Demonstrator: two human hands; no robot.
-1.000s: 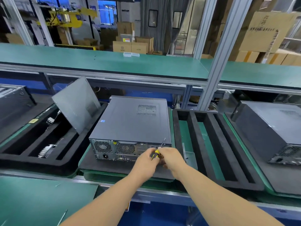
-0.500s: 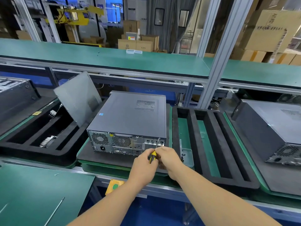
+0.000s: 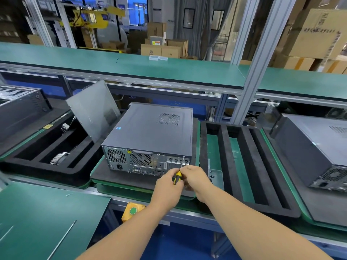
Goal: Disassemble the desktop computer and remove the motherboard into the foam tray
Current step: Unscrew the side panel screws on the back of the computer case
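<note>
Desktop computer [image 3: 150,136] centre frame. My left hand [image 3: 167,186] grips the screwdriver [image 3: 177,177]; right hand [image 3: 195,178] apparently pinches its shaft. Shaft points up-right to rear-panel screw [image 3: 183,156].

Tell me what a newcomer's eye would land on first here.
First, the grey computer case lying flat at the centre, its back panel towards the viewer. Just in front of it, the left hand and right hand together hold a yellow-handled screwdriver, its tip at the panel's upper right corner. To the right sits a black foam tray with long slots.
</note>
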